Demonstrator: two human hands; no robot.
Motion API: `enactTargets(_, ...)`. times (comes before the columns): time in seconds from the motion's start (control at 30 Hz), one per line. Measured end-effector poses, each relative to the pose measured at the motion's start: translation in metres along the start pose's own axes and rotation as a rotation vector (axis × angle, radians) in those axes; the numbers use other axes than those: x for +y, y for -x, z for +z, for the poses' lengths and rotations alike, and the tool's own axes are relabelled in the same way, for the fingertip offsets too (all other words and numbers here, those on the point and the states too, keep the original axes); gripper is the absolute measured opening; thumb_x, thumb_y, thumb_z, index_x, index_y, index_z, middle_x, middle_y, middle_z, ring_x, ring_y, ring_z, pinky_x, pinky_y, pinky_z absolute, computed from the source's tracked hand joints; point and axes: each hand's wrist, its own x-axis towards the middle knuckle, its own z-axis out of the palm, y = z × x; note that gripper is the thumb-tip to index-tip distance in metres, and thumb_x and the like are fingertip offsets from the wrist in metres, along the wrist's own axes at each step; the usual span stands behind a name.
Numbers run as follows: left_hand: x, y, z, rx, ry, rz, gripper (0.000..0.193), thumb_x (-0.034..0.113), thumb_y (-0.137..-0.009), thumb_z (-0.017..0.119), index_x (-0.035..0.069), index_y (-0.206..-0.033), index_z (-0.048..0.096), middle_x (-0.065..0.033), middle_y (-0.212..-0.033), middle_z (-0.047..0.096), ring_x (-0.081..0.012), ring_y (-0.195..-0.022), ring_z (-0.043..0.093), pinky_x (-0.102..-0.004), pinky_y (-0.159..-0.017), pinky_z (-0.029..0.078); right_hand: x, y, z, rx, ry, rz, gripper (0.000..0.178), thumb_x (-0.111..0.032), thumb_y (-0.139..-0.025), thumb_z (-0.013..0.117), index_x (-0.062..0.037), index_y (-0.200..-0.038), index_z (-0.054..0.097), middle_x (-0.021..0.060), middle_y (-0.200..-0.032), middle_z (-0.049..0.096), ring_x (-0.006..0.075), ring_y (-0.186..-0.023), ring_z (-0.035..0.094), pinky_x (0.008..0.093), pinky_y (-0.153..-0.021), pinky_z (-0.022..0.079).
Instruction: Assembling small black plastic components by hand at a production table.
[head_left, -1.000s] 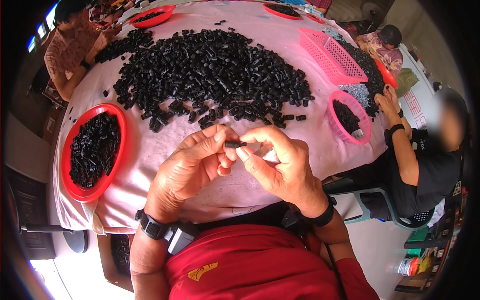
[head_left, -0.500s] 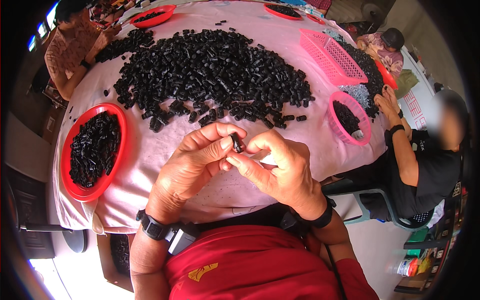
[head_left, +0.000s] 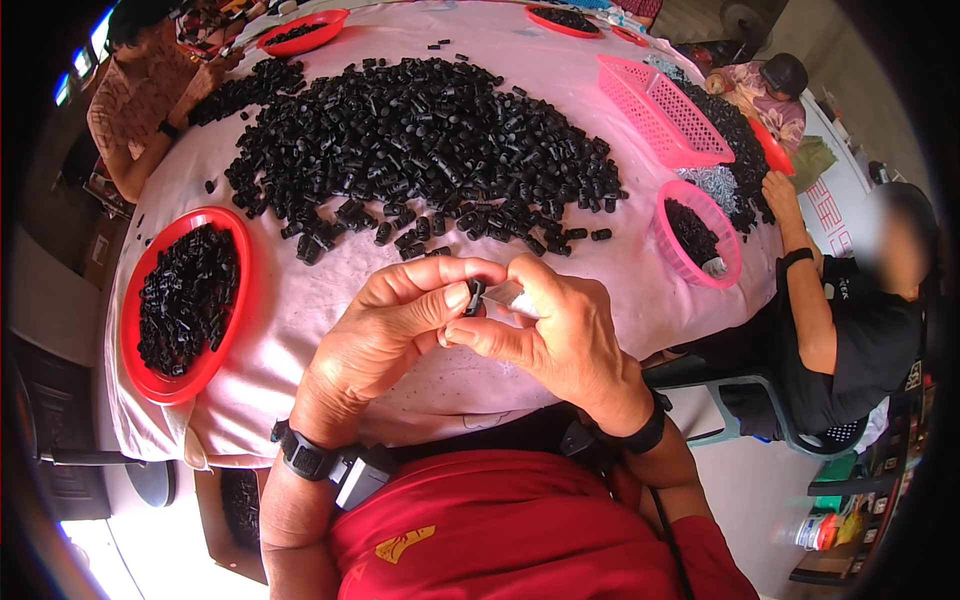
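Note:
Between the thumb and fingers of my left hand [head_left: 385, 325] is a small black cylindrical plastic piece [head_left: 476, 296]. My right hand [head_left: 570, 325] grips a small pale tool [head_left: 514, 299] with a thin tip, which reaches to the black piece; most of the tool is hidden by the fingers. My right thumb lies just under the piece, close to my left fingertips. Beyond both hands spreads a large heap of similar black pieces [head_left: 410, 150], with several loose ones at its near edge.
A red tray [head_left: 240, 310] of black pieces stands at the left on the pink cloth [head_left: 290, 330]. To the right are a round pink basket [head_left: 735, 255] and a rectangular pink basket [head_left: 685, 125]. Co-workers sit at the far left and along the right side, one in black [head_left: 870, 330].
My right hand has turned and closed in, bringing the pale tool's tip against the black piece. The co-worker at the right has shifted their hands.

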Motion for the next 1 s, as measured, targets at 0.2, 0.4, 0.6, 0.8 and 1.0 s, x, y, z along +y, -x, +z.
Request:
enactTargets(0.2, -0.006, -0.003, -0.011, -0.026, 0.077, 0.009, 0.027, 0.013, -0.093, 0.064, 0.0, -0.116, 0.06, -0.0067, -0.105, 0.066, -0.012, -0.087, 0.064, -0.026, -0.077, 0.054, 0.0, 0.001, 0.001, -0.011, -0.008, 0.007, 0.049, -0.05, -0.075, 0.078, -0.0065, -0.078, 0.055, 0.008, -0.062, 0.064, 0.0246, -0.054, 0.066, 0.0341, -0.045, 0.05)
enactTargets(0.4, -0.005, -0.001, -0.009, -0.037, 0.073, 0.006, 0.026, 0.013, -0.093, 0.064, 0.0, -0.116, 0.059, -0.0076, -0.106, 0.066, -0.0125, -0.087, 0.065, -0.026, -0.077, 0.055, -0.002, 0.0, 0.0, 0.007, 0.011, -0.005, 0.05, -0.051, -0.075, 0.077, -0.0068, -0.076, 0.055, 0.0075, -0.06, 0.063, 0.0241, -0.052, 0.066, 0.0339, -0.045, 0.049)
enactTargets(0.6, -0.008, -0.003, -0.01, -0.051, 0.09, 0.008, 0.026, 0.014, -0.094, 0.063, 0.001, -0.115, 0.06, -0.0084, -0.105, 0.066, -0.0133, -0.087, 0.065, -0.0262, -0.077, 0.054, -0.002, 0.001, -0.001, -0.034, 0.037, 0.009, 0.048, -0.045, -0.074, 0.081, -0.0043, -0.079, 0.057, 0.0085, -0.06, 0.061, 0.0217, -0.055, 0.065, 0.0319, -0.049, 0.049)
enactTargets(0.8, -0.004, -0.001, -0.013, -0.11, 0.101, -0.027, 0.027, 0.012, -0.096, 0.06, 0.001, -0.121, 0.059, -0.0052, -0.109, 0.064, -0.0107, -0.093, 0.061, -0.0258, -0.083, 0.052, -0.004, 0.0, -0.002, -0.012, 0.037, 0.001, 0.048, -0.046, -0.074, 0.081, -0.0045, -0.077, 0.057, 0.0085, -0.062, 0.062, 0.0222, -0.055, 0.065, 0.0325, -0.049, 0.049)
enactTargets(1.0, -0.008, -0.002, -0.012, -0.08, 0.127, -0.024, 0.025, 0.012, -0.095, 0.061, 0.001, -0.117, 0.06, -0.0063, -0.106, 0.066, -0.012, -0.09, 0.063, -0.0267, -0.081, 0.053, -0.002, 0.001, 0.001, -0.012, 0.061, -0.014, 0.049, -0.048, -0.074, 0.08, -0.0046, -0.076, 0.057, 0.0087, -0.061, 0.06, 0.0236, -0.054, 0.064, 0.0338, -0.048, 0.048)
